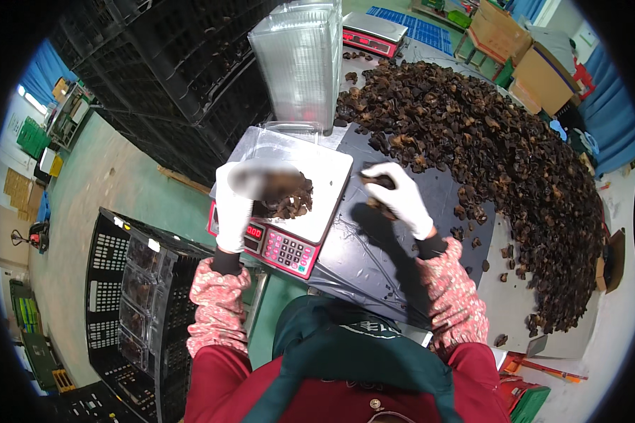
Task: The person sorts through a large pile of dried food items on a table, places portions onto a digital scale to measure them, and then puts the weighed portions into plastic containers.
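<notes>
My left hand [234, 215], in a white glove, is over the left side of a red electronic scale [283, 248] with a pale plate. Its fingertips are lost in a blurred patch, so I cannot tell how they are set. Beside them, dark brown wood ear mushrooms [293, 201] lie in a heap on the scale, by a clear plastic tray [279, 146]. To the right, my right hand [404, 201], also white-gloved, is curled above the dark table covering [360, 236]. Brown wood ear pieces [382, 181] sit between its thumb and fingers.
A large wood ear pile [466, 120] spreads over the table's right side. Stacked clear trays [296, 67] stand behind the scale, next to tall black crates [169, 63]. A second scale [372, 34] is farther back. Lower left, a black crate [137, 310] holds packed trays.
</notes>
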